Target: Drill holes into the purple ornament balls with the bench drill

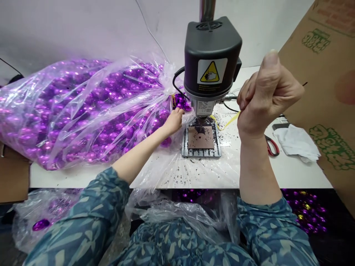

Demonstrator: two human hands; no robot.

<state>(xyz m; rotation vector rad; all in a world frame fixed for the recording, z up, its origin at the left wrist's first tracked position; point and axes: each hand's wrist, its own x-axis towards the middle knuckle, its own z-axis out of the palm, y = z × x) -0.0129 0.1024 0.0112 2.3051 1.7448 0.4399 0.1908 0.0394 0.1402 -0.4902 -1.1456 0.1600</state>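
Observation:
My right hand (pixel 270 96) is closed in a fist, thumb on top, around the lever handle at the right side of a black bench drill press (pixel 212 55). My left hand (pixel 174 120) reaches to the gathered mouth of a clear plastic bag (pixel 168 79), close to shiny purple faceted balls (pixel 181 101). Its fingers are bent together, and what they hold, if anything, is hidden. Under the drill chuck (pixel 202 119) a brown square board (pixel 201 140) with a small hole lies on the slotted metal base (pixel 201 153). Dark shavings cover part of the board.
The big bag of purple balls (pixel 83 111) fills the table's left side. Red-handled scissors (pixel 272 146) and a white cloth (pixel 296 142) lie at the right. Behind them stands a large cardboard box (pixel 327 92). Loose plastic (pixel 180 214) and more balls (pixel 305 210) are below the table edge.

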